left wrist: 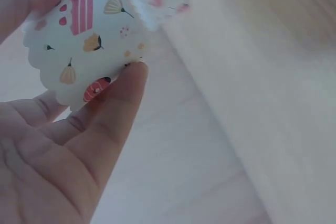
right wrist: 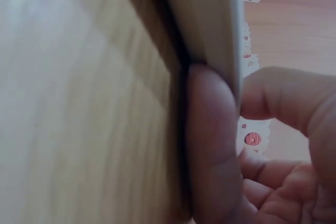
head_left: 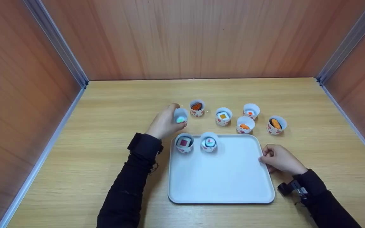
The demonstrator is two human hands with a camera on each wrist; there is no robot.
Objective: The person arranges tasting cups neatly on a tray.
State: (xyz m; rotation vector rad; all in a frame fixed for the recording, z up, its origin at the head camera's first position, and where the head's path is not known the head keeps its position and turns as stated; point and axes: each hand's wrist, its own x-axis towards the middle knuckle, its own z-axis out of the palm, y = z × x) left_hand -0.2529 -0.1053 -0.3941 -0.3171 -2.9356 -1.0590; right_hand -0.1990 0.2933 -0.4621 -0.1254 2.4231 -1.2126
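Left hand (head_left: 166, 123), arm outstretched, holds a paper cup (head_left: 181, 114); right hand (head_left: 282, 159) pinches the tray (head_left: 223, 177) by its edge.

Desk (head_left: 59, 171), pale wood-grain. Back panel (head_left: 198, 38), left panel (head_left: 17, 95) and right panel (head_left: 358, 79), reddish wood-grain; grey metal strips (head_left: 58, 41) at corners.

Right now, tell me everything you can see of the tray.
The tray is whitish and rectangular, with rounded corners and a low raised rim; it looks like smooth plastic. It lies face up on the wood-grained table. Two small printed cups stand on it near the far edge, toward the left. The right hand grips its right edge.
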